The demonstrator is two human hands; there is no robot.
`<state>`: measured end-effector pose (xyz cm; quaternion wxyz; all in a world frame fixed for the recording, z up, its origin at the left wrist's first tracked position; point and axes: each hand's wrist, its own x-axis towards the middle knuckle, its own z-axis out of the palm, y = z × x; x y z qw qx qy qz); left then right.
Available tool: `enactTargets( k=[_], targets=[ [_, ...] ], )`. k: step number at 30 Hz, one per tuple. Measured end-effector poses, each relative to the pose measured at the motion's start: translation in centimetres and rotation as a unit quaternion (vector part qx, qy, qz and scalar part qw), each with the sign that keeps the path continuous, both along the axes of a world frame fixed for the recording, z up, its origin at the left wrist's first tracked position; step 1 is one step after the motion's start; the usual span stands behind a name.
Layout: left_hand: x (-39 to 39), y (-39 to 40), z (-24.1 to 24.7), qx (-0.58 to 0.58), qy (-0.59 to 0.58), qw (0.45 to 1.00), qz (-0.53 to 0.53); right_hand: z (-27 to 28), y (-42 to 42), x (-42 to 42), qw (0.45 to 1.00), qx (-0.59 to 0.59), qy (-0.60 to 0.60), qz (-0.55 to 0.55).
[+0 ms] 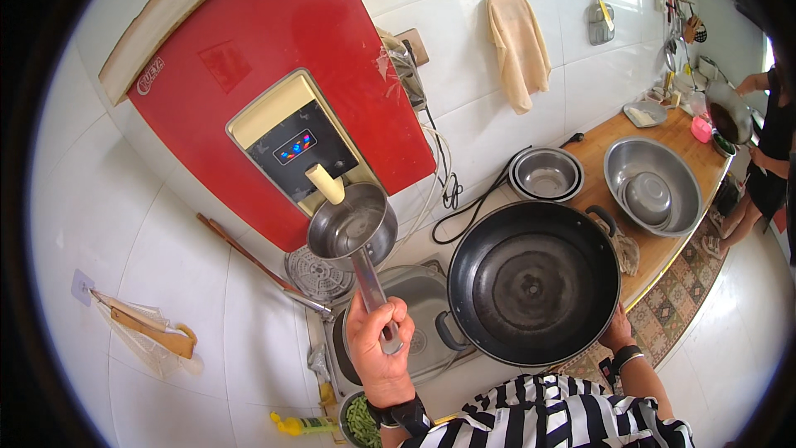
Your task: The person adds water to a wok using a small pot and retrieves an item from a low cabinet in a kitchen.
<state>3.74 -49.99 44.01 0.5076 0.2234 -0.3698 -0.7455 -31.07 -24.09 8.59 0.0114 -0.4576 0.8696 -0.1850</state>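
My left hand [380, 345] is closed round the handle of a stainless steel ladle-like dipper [351, 224], its bowl upright beneath the cream spout [325, 184] of a red wall-mounted water dispenser [298, 25]. Clear liquid seems to lie in the bowl. On the right, a large black two-handled wok [535, 286] stands partly over the sink edge and counter. My right hand [615, 330] is at its lower right rim, fingers partly hidden under the pan; how firmly it grips cannot be seen.
Below the dipper is a steel sink [429, 354]. Steel bowls [546, 174] and a large basin [653, 186] stand on the wooden counter [584, 155]. Green beans fill a bowl [362, 420] beside a yellow bottle [301, 424]. At far right, another person [771, 143] holds a pan.
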Motion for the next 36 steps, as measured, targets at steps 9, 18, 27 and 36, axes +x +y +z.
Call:
enactTargets(
  k=[9, 18, 27, 36],
  targets=[
    [0.2, 0.0, 0.0, -0.004, 0.003, 1.0, -0.003, 0.7, -0.1, 0.3, 0.997, 0.015, 0.067, 0.036],
    [0.0, 0.1, 0.1, -0.008, 0.002, 1.0, -0.001, 0.7, -0.1, 0.2, 0.999, 0.034, 0.025, 0.021],
    [0.1, 0.1, 0.1, -0.005, 0.002, 1.0, -0.001, 1.7, -0.3, 0.6, 0.998, 0.02, 0.054, 0.041],
    [0.2, 0.0, -0.1, -0.008, 0.006, 1.0, -0.001, 2.7, -0.3, 1.1, 1.0, -0.002, 0.011, 0.017]
  ],
)
